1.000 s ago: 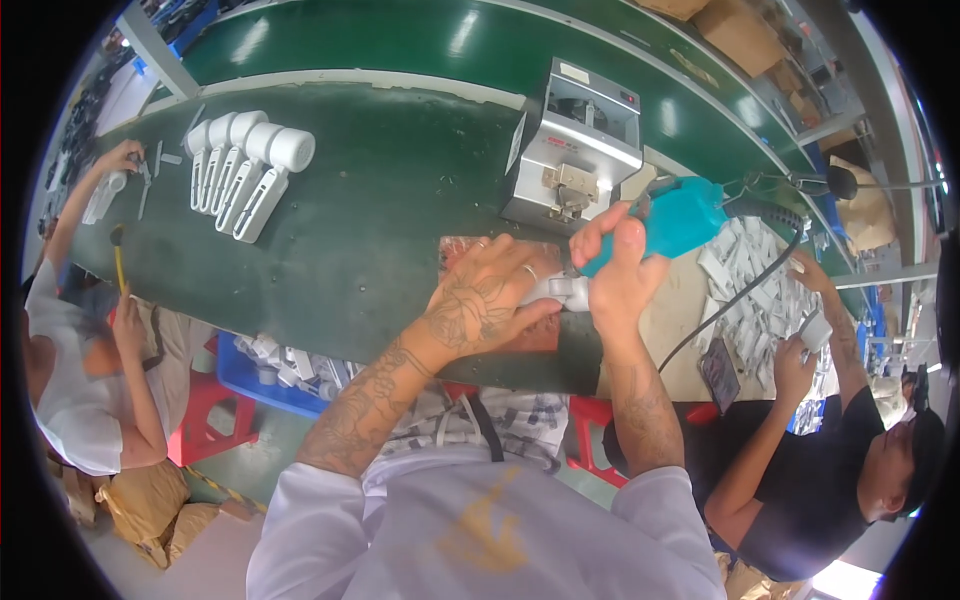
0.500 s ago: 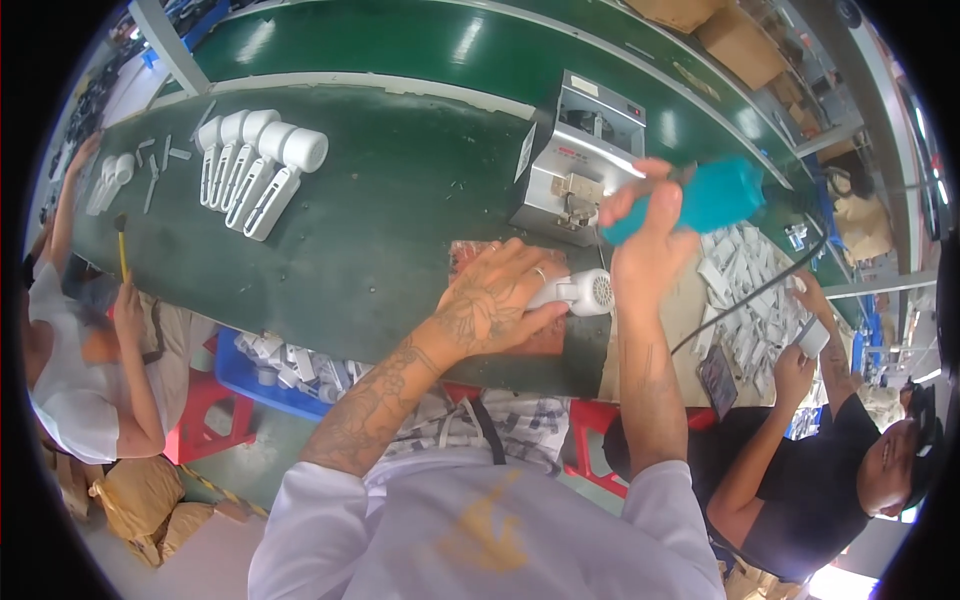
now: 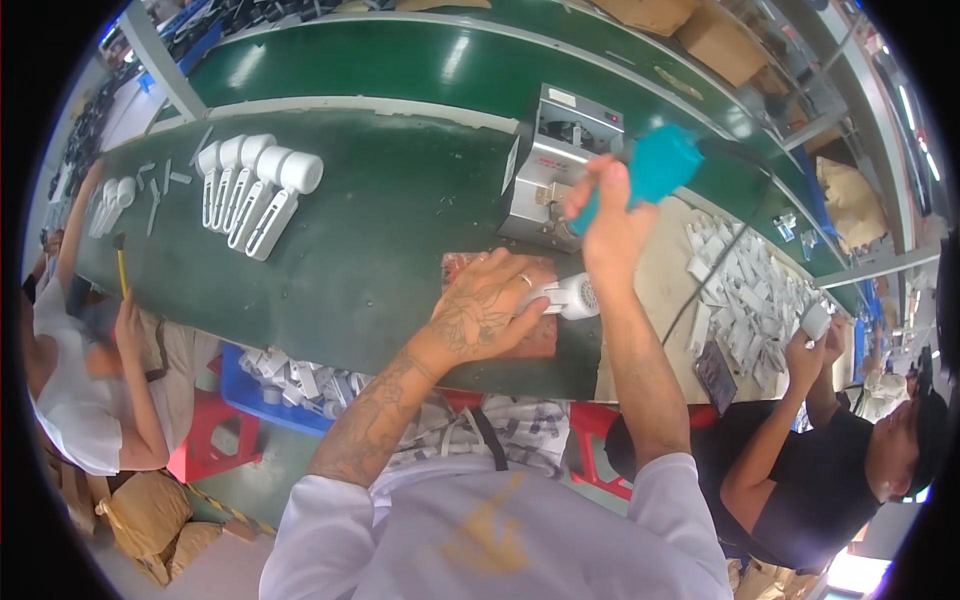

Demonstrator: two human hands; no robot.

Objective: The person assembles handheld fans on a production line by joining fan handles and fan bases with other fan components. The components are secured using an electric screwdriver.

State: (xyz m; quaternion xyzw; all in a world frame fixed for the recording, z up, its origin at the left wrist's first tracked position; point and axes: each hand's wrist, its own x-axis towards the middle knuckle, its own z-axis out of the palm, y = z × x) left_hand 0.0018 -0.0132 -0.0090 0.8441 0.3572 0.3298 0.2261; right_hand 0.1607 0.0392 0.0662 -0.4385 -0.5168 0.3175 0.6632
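Note:
My left hand [image 3: 487, 305] presses a white hair-dryer-shaped device [image 3: 577, 297] down on a reddish mat [image 3: 530, 345]. The device's round, grilled head sticks out to the right of my thumb; its handle is mostly hidden under my fingers. My right hand [image 3: 612, 225] is raised, wrapped round a teal electric screwdriver [image 3: 662, 165], somewhat blurred. The screwdriver is above and right of the device, apart from it, with its lower end in front of a grey metal screw feeder [image 3: 550, 165].
Several similar white devices [image 3: 262, 190] lie in a row at the left. White parts [image 3: 735, 300] are heaped at the right, near a phone [image 3: 715, 377] and a black cable [image 3: 705, 285]. A blue bin [image 3: 240, 395] holds more parts. Co-workers sit on both sides.
My right hand and the screwdriver have moved left in the picture. The left hand still holds the device on the mat. The whole view has shifted slightly.

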